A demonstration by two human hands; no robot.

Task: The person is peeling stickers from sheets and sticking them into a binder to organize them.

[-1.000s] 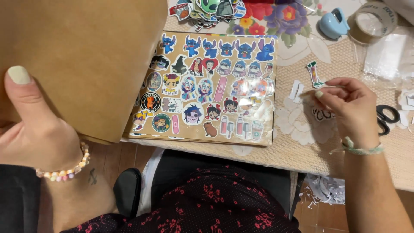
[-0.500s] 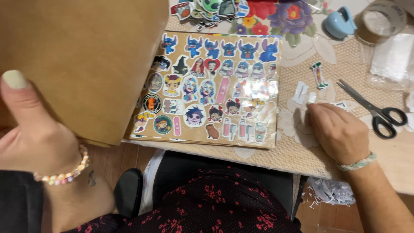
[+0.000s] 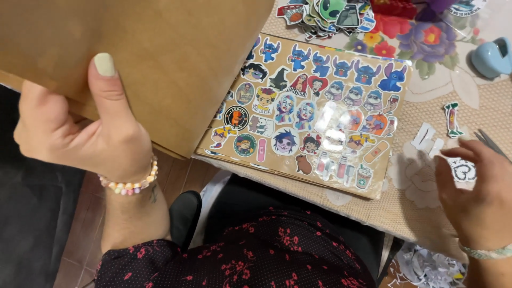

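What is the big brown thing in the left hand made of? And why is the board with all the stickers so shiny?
The big brown sheet in the left hand looks like matte kraft paper or thin card: plain, dull, no glare. The brown sticker-covered board seems to be the same card under clear plastic film, judging by the white glare patches and a transparent edge.

1. Cover (image 3: 133, 58): plain kraft brown.
2. Sticker page (image 3: 314, 112): brown, crowded with many-coloured cartoon stickers, a row of blue ones on top.
3. Desk (image 3: 426, 80) cloth: beige with red and purple flowers.
4. Dress (image 3: 240, 250): black with small red flowers.
5. Bracelet (image 3: 130, 184): pastel beads.
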